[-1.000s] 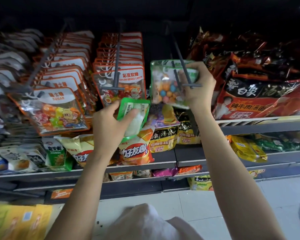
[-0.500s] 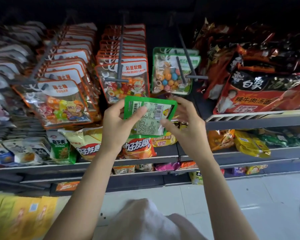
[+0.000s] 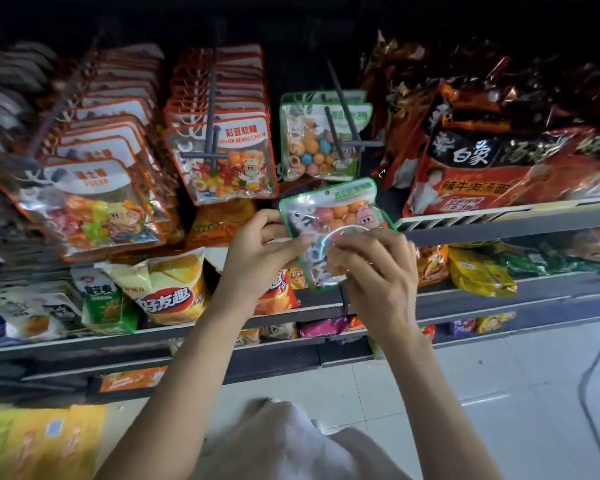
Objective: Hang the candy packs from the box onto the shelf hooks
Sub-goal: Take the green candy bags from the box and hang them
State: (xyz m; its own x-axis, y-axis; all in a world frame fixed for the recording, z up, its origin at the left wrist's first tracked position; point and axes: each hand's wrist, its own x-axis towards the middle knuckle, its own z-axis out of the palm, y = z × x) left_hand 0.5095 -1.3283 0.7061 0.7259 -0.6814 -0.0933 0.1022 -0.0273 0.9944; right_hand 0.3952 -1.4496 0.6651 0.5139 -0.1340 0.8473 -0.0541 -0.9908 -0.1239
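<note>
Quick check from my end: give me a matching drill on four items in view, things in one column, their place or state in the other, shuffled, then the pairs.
Things:
1. green-edged clear candy pack
2. orange-edged clear candy pack labelled COLOR BEANS CANDY
3. yellow chip bag
4. red noodle bag with white lettering

Places or states:
A. lying on the upper right shelf
B. held in the grip of both the left hand and the right hand, off any hook
C. front of a row hanging on a grey hook
D. standing on the lower shelf, left of the hands

Pairs: 1-B, 2-C, 3-D, 4-A
</note>
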